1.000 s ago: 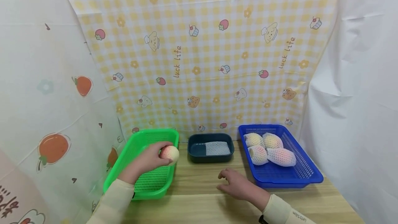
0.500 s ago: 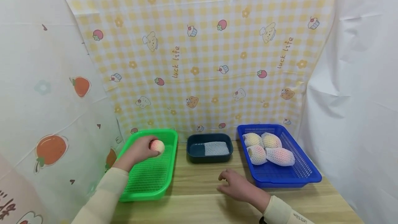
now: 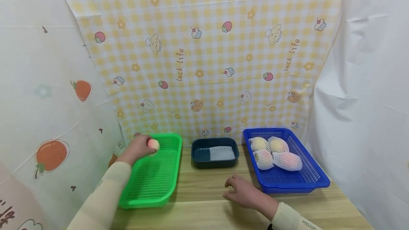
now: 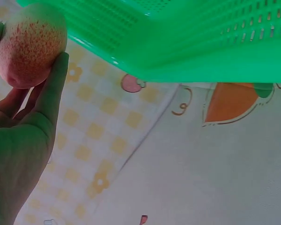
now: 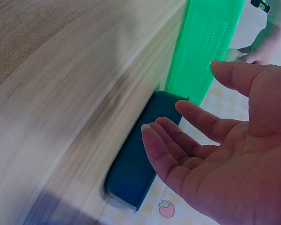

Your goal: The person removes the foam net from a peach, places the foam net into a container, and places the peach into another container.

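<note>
My left hand holds a peach over the far left part of the green basket. In the left wrist view the peach is pinkish with red speckles, pinched between thumb and fingers. No other fruit shows in the green basket. My right hand hovers over the table, left of the blue basket's near corner, with loosely bent fingers. From the right wrist view, the palm of the right hand faces up and holds nothing.
A dark teal box with a white foam net inside stands between the baskets. Several net-wrapped fruits lie in the blue basket at right. A checked cloth hangs behind the wooden table.
My left hand has carried the peach left and farther back, from the green basket's right edge to its far left. The right hand has stayed in place.
</note>
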Demonstrator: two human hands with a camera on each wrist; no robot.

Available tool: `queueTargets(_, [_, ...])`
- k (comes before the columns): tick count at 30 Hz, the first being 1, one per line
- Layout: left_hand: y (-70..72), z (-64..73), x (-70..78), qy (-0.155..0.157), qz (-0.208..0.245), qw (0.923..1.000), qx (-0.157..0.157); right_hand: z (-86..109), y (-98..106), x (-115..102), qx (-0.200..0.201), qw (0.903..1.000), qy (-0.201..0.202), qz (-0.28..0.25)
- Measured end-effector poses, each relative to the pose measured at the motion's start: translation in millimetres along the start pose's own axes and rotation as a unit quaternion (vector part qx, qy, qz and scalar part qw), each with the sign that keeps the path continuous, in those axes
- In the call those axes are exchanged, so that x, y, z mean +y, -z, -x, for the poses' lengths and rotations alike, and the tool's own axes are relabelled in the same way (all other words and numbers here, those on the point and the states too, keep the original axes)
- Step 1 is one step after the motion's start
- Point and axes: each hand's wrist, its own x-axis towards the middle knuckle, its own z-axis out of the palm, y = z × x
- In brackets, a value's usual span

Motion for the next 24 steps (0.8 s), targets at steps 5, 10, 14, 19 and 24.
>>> queueTargets(5, [1.3, -11.5, -14.3, 0.016, -0.009, 0.9998, -0.004, 1.8, 0, 2, 0.002, 1.0, 0.002, 0.003])
queueTargets(10, [1.2, -21.7, -31.5, 0.047, 0.008, 0.9988, -0.014, 1.9, 0, 7, -0.005, 1.0, 0.001, -0.002])
queueTargets(14, [1.8, -26.9, -41.5, 0.059, 0.01, 0.9981, -0.011, 2.1, -1, 9, -0.009, 0.9999, 0.003, -0.006])
queueTargets(19, [-1.1, -34.9, -46.9, 0.061, 0.005, 0.9981, -0.006, 5.2, 0, 8, -0.006, 0.9999, 0.005, -0.006])
queueTargets(24, [-5.9, -40.8, -52.7, 0.072, 0.005, 0.9974, -0.003, 7.5, 1, 6, 0.005, 0.9999, 0.012, -0.004])
